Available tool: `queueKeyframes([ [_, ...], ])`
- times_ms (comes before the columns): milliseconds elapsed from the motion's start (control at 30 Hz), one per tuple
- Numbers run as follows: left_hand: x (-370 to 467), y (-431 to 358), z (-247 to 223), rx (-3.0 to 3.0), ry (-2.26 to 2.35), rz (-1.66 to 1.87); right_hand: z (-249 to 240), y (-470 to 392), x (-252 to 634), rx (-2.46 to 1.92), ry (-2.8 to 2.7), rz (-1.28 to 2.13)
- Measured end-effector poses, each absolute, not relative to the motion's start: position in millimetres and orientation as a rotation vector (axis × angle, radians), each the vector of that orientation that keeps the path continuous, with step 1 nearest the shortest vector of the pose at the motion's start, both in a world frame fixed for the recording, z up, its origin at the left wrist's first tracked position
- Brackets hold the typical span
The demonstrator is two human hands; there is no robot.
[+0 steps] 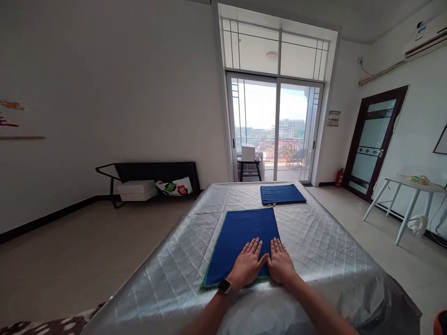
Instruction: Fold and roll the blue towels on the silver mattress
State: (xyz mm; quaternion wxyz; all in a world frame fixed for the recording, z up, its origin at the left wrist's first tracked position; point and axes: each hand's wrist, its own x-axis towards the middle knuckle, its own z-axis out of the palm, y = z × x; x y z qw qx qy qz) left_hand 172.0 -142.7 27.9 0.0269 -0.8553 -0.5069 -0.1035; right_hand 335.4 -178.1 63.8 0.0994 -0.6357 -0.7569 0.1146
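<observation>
A blue cloth with green edging (240, 232) lies spread on a silvery quilted cover (310, 242). My left hand (247, 264), with a watch on its wrist, rests flat on the lower part of this cloth, fingers stretched out. Beside it my right hand (280, 261) lies flat at the cloth's lower right edge, its fingers extended and holding nothing. The two thumbs are close together. Farther back on the cover sits a folded blue cloth (282, 194), with neither hand on it.
Behind the covered surface are sliding glass doors (277, 130). A black bench (157, 172) stands by the left wall, with white blocks and a printed bag under it. On the right are a white stool (412, 184) and a fire extinguisher (339, 178).
</observation>
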Motion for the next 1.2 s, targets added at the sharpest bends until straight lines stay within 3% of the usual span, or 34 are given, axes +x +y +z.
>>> queueKeyframes([
  [133, 187.3, -142.7, 32.3, -2.711, -1.612, -0.279, 62.1, -176.8, 336.0, -1.859, -2.235, 0.326],
  [467, 67.3, -177.2, 22.9, -2.486, -2.004, -0.078, 63.7, -178.1, 334.7, -1.858, -2.206, 0.373],
  [700, 49.3, -183.0, 11.6, -2.518, -1.966, 0.016, 75.4, -179.1, 337.5, -1.877, -2.263, 0.389],
  [933, 18.5, -193.0, -14.1, -2.694, -1.666, -0.130, 76.6, -200.1, 342.4, -1.899, -2.300, 0.452],
  [1200, 14.8, -216.3, -10.0, -2.670, -1.745, -0.232, 83.6, -207.7, 349.1, -1.884, -2.411, 0.547],
])
